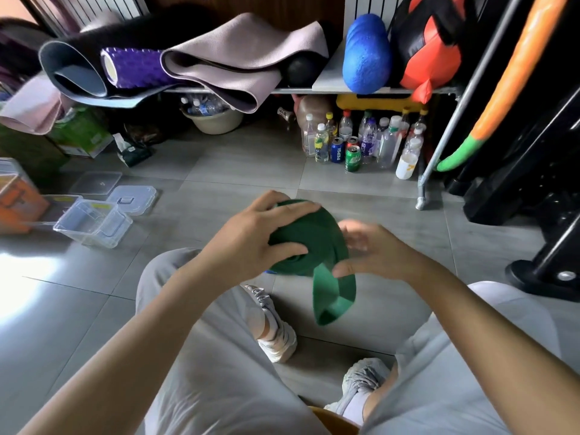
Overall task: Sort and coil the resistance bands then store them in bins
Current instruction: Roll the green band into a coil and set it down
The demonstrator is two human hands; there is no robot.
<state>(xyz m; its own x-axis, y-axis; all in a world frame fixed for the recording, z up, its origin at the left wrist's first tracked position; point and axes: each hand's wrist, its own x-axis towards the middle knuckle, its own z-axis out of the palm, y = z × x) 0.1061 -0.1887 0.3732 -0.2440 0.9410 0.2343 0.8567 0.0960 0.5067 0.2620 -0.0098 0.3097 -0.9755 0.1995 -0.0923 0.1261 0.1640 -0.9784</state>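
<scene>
A dark green resistance band [317,246] is partly rolled into a thick coil held above the floor in front of my knees. My left hand [260,233] grips the coil from the left, fingers over its top and thumb on its face. A loose tail of the band [334,296] hangs down from the coil. My right hand [367,249] is at the coil's right side, thumb pressed on the band where the tail leaves it; the fingers are blurred. A clear plastic bin [94,222] stands on the floor at the left.
Two clear lids [133,199] lie behind the bin, an orange box [15,202] at far left. A low shelf holds rolled mats [219,61] and a blue roller [365,54]; bottles and cans [361,142] crowd beneath it. Black equipment [533,215] stands right.
</scene>
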